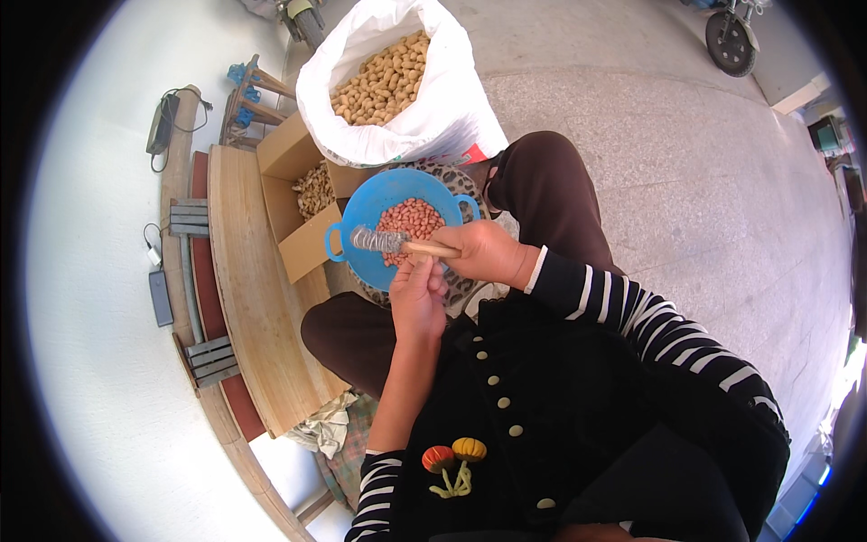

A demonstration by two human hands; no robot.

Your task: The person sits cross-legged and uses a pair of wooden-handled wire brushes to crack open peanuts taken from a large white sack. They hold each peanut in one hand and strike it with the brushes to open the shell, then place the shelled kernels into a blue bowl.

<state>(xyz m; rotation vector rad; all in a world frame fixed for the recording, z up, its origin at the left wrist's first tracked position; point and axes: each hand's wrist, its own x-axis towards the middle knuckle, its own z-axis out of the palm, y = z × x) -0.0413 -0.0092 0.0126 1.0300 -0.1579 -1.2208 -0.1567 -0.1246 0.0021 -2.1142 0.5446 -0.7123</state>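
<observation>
My right hand (484, 251) is closed around the wooden handle of a tool (379, 240) whose far end is wrapped in grey material. Just below that handle, the fingertips of my left hand (420, 298) are pinched together, touching or nearly touching the wood; whether something small is between them is hidden. Both hands are over the near edge of a blue plastic basin (366, 203) with two loop handles. Shelled pink peanuts (410, 220) lie in it. The basin rests on a leopard-print surface (467, 181) between my knees.
Beyond the basin stands a white woven sack (460, 88) of unshelled peanuts (386, 78). An open cardboard box (288, 152) holding peanut shells (315, 190) is to the left, beside a wooden board (254, 291). Power adapters (161, 298) lie along the wall; a wheel (730, 44) shows far right.
</observation>
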